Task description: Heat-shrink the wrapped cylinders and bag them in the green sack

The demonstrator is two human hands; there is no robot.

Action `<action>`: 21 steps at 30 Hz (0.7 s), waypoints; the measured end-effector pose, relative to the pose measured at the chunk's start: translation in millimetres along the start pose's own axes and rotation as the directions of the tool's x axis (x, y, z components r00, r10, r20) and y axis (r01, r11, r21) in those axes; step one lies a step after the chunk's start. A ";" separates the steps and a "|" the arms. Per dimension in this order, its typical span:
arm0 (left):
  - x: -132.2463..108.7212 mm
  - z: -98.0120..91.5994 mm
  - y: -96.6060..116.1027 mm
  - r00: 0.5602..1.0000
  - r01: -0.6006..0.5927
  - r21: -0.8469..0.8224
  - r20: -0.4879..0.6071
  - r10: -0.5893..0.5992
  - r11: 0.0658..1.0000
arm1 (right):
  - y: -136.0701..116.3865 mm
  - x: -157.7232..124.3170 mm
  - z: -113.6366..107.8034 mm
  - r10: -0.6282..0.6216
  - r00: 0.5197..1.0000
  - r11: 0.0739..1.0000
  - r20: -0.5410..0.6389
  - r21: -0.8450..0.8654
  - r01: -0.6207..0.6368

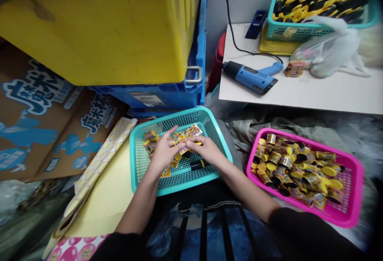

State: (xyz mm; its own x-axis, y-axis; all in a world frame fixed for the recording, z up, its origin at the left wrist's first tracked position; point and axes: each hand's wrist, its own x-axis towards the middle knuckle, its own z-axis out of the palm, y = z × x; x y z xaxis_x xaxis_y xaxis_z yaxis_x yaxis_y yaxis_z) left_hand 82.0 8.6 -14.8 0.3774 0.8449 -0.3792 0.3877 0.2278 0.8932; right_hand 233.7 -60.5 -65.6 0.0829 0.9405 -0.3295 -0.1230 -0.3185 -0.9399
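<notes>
Above the teal basket (220, 133) on my lap, my two hands meet at a small yellow printed label (183, 149). My left hand (164, 148) pinches it between thumb and fingers, with the index finger raised. From the other side, my right hand (208, 149) grips the same label with thumb and fingertips. Loose yellow labels (194, 130) lie in the basket behind my fingers. A black container (197, 165) rests near the basket's front wall, and small labelled containers (150, 135) sit along its left side. My hands partly cover the basket's contents.
At the right stands a pink basket (354, 189) full of small labelled containers with yellow lids. A blue heat gun (253, 77) lies on the white table (329, 93), near a teal basket (271, 30) of yellow and black parts and a plastic bag (332, 50). Stacked yellow (119, 34) and blue crates (176, 99) rise ahead.
</notes>
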 end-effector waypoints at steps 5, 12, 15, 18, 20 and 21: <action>-2.6 2.6 4.6 0.998 -0.024 -0.120 -0.058 0.017 0.992 | -10.4 7.8 10.2 -0.050 0.997 0.997 -0.065 -0.068 0.045; 0.6 -8.5 7.5 0.980 -0.106 -0.107 -0.181 0.085 0.989 | -16.5 9.3 -7.4 -0.075 0.994 0.973 -0.082 0.212 0.091; -2.8 -10.1 3.1 0.975 -0.129 -0.116 -0.199 0.104 0.985 | -20.0 -0.3 -25.3 -0.047 0.999 0.947 0.009 0.317 0.041; -8.0 -6.3 -0.4 0.983 -0.115 -0.135 -0.159 0.093 0.984 | -22.9 -8.7 -37.2 -0.025 0.998 0.945 0.061 0.328 0.003; -11.1 -2.6 -0.5 0.988 -0.100 -0.141 -0.129 0.082 0.985 | -22.2 -10.1 -39.0 -0.016 0.999 0.944 0.042 0.330 0.002; -12.5 -1.0 0.1 0.990 -0.093 -0.142 -0.121 0.076 0.985 | -21.0 -9.7 -38.4 -0.014 0.999 0.943 0.031 0.332 0.003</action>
State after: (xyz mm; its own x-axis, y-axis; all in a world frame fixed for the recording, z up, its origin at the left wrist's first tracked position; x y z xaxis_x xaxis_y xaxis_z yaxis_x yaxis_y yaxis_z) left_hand 76.5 -1.4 -9.7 0.3012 0.9122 -0.2779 0.2271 0.2144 0.9500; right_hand 273.5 -67.4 -46.1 0.0542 0.9481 -0.3133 -0.4441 -0.2582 -0.8580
